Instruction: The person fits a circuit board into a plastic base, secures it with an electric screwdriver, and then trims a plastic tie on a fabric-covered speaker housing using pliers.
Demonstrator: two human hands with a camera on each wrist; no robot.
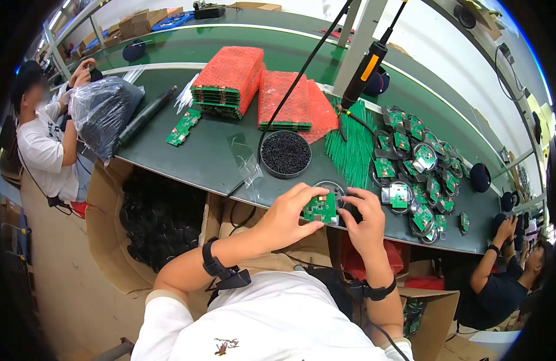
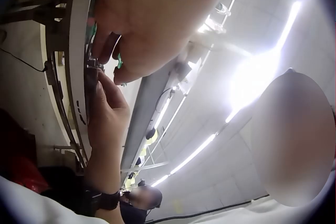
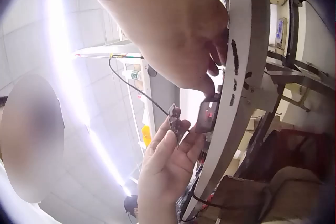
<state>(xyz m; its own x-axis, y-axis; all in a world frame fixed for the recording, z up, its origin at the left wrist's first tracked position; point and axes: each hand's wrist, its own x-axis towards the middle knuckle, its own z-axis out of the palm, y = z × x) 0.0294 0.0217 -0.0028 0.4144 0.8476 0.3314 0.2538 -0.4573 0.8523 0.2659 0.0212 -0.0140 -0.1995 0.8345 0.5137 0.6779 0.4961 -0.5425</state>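
Observation:
My left hand (image 1: 284, 218) pinches a green circuit board (image 1: 320, 208) between thumb and fingers, just over the table's front edge. Right beside it, my right hand (image 1: 366, 224) grips the side of a round dark housing (image 1: 339, 188) with curled fingers and thumb. The board overlaps part of this housing in the head view. From the right wrist, the board (image 3: 174, 120) appears edge-on in the left hand (image 3: 167, 163), with the housing (image 3: 208, 115) close by under the right fingers. In the left wrist view the left hand (image 2: 152, 19) hides most of the work.
A round tub of small black parts (image 1: 285, 153) stands behind the hands. Green strips (image 1: 352, 144) and several round units with boards (image 1: 424, 157) lie to the right. Red-wrapped board stacks (image 1: 229, 75) sit farther back. An electric screwdriver (image 1: 365, 72) hangs above; a carton (image 1: 106, 240) stands lower left.

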